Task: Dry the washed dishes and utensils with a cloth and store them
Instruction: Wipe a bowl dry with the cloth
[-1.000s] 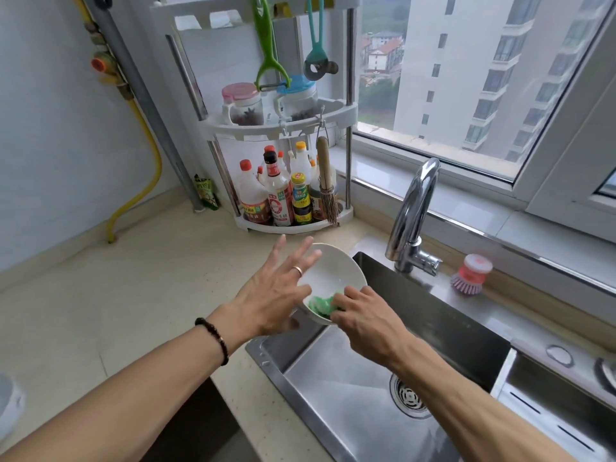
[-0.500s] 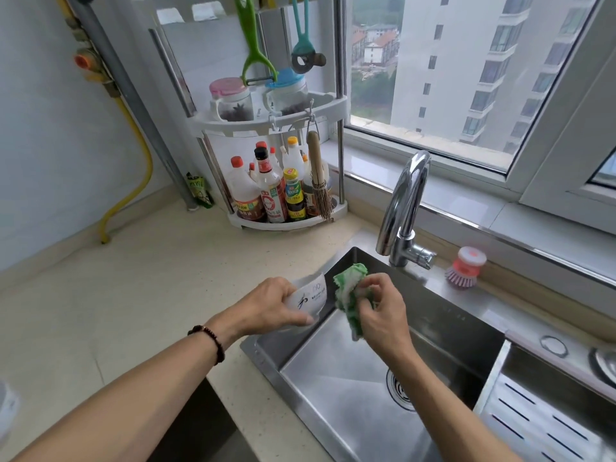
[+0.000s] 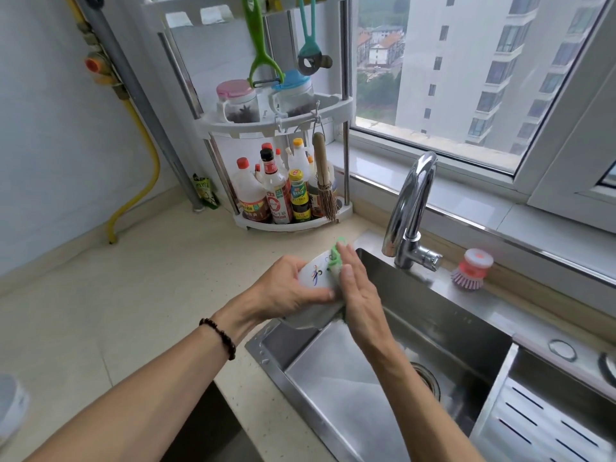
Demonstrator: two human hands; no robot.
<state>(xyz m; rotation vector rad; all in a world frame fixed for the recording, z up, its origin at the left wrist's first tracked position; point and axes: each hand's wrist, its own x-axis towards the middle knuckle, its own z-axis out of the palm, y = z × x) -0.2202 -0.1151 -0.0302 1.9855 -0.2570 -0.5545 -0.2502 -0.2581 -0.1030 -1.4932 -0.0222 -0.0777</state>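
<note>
A white bowl [image 3: 315, 273] with a small coloured print is held on its side over the left rim of the sink. My left hand [image 3: 283, 291] grips it from the left, fingers curled round its outer wall. My right hand [image 3: 358, 291] lies flat with straight fingers and presses a green and white cloth [image 3: 335, 258] against the bowl's right side. Most of the cloth is hidden under that palm; only its top edge shows.
A steel sink [image 3: 383, 378] lies below, with a tap [image 3: 410, 211] behind it and a pink dish brush [image 3: 471, 270] on the ledge. A corner rack [image 3: 283, 128] with sauce bottles and jars stands at the back. Beige counter [image 3: 116, 311] spreads to the left.
The bowl has been turned on its side and my left hand has closed round it. My right hand pulled the cloth out, bunched it, and now presses it flat on the bowl's outside.
</note>
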